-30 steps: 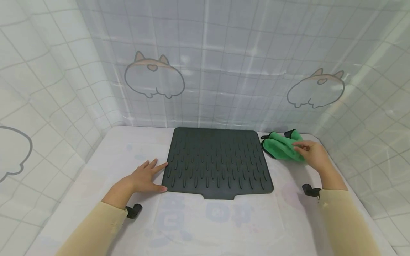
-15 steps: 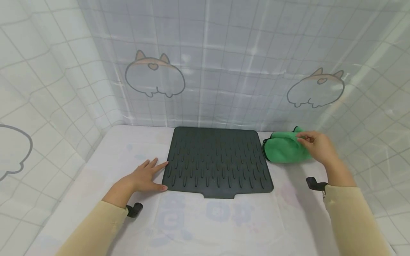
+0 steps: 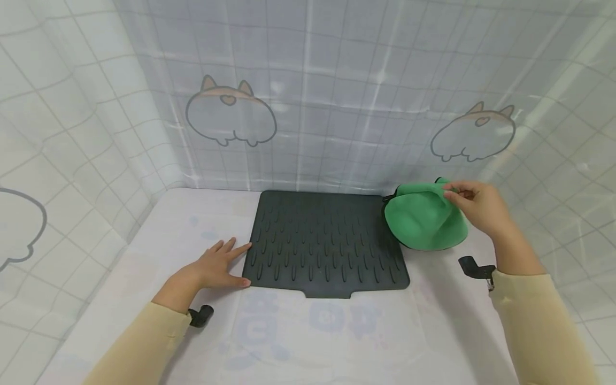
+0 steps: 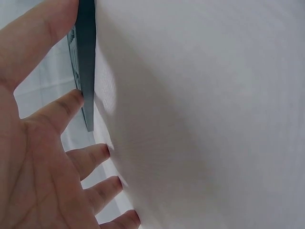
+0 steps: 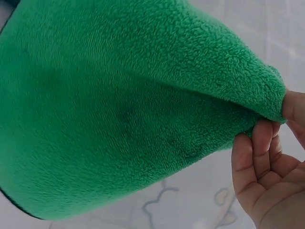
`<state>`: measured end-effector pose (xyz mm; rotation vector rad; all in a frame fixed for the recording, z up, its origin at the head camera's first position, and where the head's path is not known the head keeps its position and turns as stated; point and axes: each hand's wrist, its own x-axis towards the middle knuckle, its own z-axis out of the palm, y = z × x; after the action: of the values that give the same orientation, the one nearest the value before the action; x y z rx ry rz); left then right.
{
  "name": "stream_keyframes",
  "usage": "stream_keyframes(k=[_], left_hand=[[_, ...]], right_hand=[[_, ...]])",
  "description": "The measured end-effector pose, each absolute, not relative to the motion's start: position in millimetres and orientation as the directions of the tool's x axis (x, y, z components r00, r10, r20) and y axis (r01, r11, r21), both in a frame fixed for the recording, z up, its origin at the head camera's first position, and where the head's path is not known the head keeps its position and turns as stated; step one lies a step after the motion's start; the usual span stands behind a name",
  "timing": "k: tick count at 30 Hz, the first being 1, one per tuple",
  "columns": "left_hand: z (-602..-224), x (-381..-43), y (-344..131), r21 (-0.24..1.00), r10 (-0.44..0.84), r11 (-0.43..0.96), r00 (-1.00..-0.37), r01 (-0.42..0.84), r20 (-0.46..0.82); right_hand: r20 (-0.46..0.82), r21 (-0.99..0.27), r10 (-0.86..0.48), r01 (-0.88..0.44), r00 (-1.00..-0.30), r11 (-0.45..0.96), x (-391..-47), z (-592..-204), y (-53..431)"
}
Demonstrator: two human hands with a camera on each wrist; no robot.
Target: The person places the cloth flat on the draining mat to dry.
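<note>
Sheeting (image 3: 346, 69): pale, grid-printed, with outlined animal rumps. Hangs behind and along both sides.

Bench (image 3: 317, 347): white cover, faint blue print. Carries one mat (image 3: 327, 240), dark grey, rows of long raised ridges, tab at near edge. Lies flat and central.

Cloth (image 3: 421, 219): one, green, plush, dark-edged, with a small black loop (image 3: 387, 198) at its left side. At the mat's right, covering its far right corner in the head view – touching or merely above, impossible to judge.

Hands: two. Left hand (image 3: 218, 270): fingers spread wide, grasping nothing; thumb and index tip at the mat's left edge, remaining tips on the cover. Right hand (image 3: 483, 211): thumb and fingers closed in a pinch on a gathered fold of the cloth.

Risks, by judgement: slipping of the cloth, owing to a pinch on one fold only; sliding or turning of the mat, if rubbed or dragged by the cloth, with light contact at one edge as the only steadying; snagging of the loop on the mat's rim – possible, given its nearness.
</note>
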<state>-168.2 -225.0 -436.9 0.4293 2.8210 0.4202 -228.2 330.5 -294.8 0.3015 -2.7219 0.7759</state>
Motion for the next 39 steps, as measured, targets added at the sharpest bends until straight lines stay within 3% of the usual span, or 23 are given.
stream_keyframes(k=[21,39], left_hand=[[-439.8,-170.7,-230.6,0.306,0.32,0.919,-0.923,0.248,-0.215],[-436.5,-168.0,-233.9,0.312,0.334,0.913,-0.921,0.263,-0.2]], right_hand=[[0.295,-0.542,-0.155,-0.299,-0.943,0.785,-229.2,-243.9,259.5],[0.289,-0.657,-0.343,-0.446,-0.894,0.607,-240.0,-249.4,182.2]])
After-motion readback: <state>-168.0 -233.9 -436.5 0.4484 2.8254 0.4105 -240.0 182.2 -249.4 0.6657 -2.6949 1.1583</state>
